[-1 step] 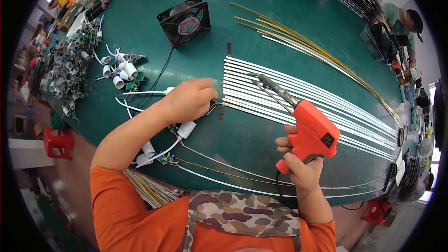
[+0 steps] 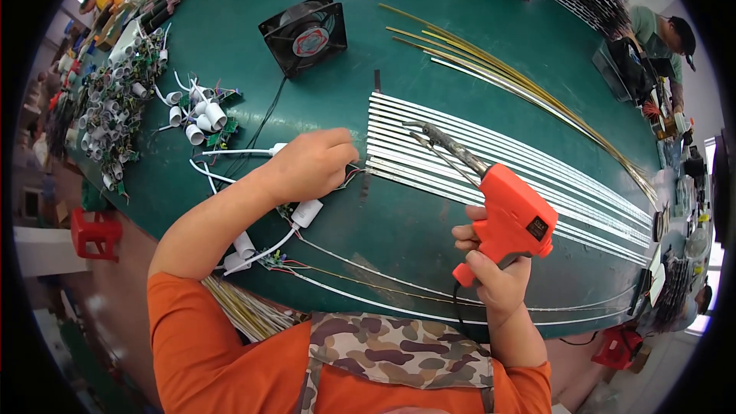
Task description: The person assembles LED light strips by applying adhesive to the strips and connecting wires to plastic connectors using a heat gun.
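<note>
My right hand (image 2: 497, 272) is wrapped round the handle of a red soldering gun (image 2: 517, 215). Its dark, worn barrel points up and left, and the tip hangs over a row of white LED strips (image 2: 491, 153). At the left ends of those strips, my left hand (image 2: 310, 165) is closed in a pinch on thin wires (image 2: 353, 175); its fingertips are partly hidden. Beneath that wrist lies a white cylindrical housing (image 2: 307, 213) with a white cable. Another white cable (image 2: 238, 152) runs in beside the hand.
A black fan (image 2: 305, 34) stands at the back. White sockets with circuit boards (image 2: 203, 115) lie left of it, near a larger pile (image 2: 115, 119). Yellowish strips (image 2: 491, 61) lie beyond the white ones. Loose strips (image 2: 383, 287) cross the near side. A person (image 2: 663, 38) sits far right.
The soldering gun's barrel and tip have shifted very slightly to the left. My left hand stays in place.
</note>
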Tool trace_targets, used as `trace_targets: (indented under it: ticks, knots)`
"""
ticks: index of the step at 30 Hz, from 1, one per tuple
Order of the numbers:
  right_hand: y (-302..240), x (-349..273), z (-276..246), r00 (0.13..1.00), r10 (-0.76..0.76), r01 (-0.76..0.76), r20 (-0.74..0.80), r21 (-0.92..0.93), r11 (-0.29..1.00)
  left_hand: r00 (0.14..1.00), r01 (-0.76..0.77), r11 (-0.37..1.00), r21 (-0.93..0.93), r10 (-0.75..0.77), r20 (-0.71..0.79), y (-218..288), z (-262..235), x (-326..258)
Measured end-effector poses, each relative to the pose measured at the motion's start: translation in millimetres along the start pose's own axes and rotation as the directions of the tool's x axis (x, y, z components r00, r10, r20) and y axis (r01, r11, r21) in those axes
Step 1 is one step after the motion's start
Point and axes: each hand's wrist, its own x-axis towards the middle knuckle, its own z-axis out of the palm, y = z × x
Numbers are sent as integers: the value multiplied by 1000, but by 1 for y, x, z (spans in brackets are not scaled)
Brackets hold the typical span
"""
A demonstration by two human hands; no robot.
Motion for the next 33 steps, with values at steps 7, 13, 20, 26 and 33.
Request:
trace_targets:
  ticks: [7, 13, 20, 26, 33]
  knots:
    - [-2, -1, 4, 999, 33, -32, 39, -25, 999, 999, 29, 999, -34, -29, 18, 1, -1, 2]
    - [5, 3, 4, 997, 57, -52, 53, -97, 994, 998, 35, 999, -36, -33, 51, -2, 2, 1]
    - [10, 2, 14, 994, 73, -55, 83, -200, 978, 1000, 6, 999, -49, -5, 26, -5, 3, -1]
    - [15, 4, 13, 984, 99, -45, 146, -333, 942, 1000, -15, 1000, -20, 15, 24, -6, 4, 1]
    - [17, 3, 11, 979, 110, -29, 174, -410, 912, 999, -22, 1000, -15, 23, 26, -7, 4, 1]
